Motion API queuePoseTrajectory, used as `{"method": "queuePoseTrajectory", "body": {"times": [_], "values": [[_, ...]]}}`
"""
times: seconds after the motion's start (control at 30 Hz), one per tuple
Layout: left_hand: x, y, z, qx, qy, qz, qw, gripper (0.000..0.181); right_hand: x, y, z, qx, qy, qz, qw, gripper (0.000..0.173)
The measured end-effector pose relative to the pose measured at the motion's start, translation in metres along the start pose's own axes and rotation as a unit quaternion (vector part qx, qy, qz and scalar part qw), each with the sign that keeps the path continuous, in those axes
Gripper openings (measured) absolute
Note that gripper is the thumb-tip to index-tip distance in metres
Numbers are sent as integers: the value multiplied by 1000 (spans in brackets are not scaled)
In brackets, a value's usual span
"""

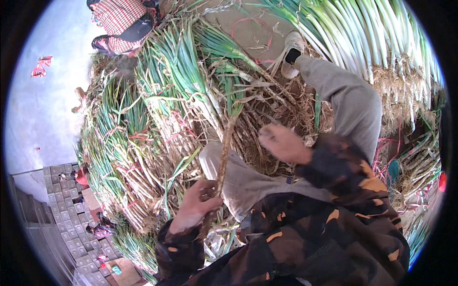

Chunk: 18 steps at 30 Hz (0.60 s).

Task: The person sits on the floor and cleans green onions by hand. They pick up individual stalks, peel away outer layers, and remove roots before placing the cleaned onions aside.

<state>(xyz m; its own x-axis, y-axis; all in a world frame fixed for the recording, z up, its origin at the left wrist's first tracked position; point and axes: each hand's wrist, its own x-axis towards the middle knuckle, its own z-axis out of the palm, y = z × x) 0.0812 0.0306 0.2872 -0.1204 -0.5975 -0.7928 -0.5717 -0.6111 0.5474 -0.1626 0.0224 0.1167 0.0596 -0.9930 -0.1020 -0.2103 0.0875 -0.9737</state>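
My left hand (199, 201) grips a long green onion (225, 150) with a soil-brown, unpeeled stalk. Its lower end passes beneath my thumb towards my sleeve, and its green leaves point away from me over the pile. To the right, apart from that stalk, my right hand (284, 143) hovers above my lap. Motion blurs its fingers, so I cannot tell whether anything thin is between them. Loose unpeeled onions with matted roots (300, 116) lie just beyond it, between my legs.
Tied bundles of unpeeled onions (137, 186) line the left. Peeled white-stalked onions (361, 43) lie at upper right near my shoe (292, 53). Pink twine (388, 153) trails on the right. A person in checked clothing (121, 21) is at upper left; other people are at lower left.
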Motion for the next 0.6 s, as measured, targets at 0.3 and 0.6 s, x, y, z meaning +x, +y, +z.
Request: {"method": "queuePoseTrajectory", "body": {"times": [0.3, 0.6], "values": [[-126, -77, -25, -186, -32, 39, 981, 66, 40, 34, 119, 725, -141, 239, 630, 19], [-135, -182, -24, 178, 43, 24, 983, 37, 19, 0, 97, 699, -282, 142, 642, 34]]}}
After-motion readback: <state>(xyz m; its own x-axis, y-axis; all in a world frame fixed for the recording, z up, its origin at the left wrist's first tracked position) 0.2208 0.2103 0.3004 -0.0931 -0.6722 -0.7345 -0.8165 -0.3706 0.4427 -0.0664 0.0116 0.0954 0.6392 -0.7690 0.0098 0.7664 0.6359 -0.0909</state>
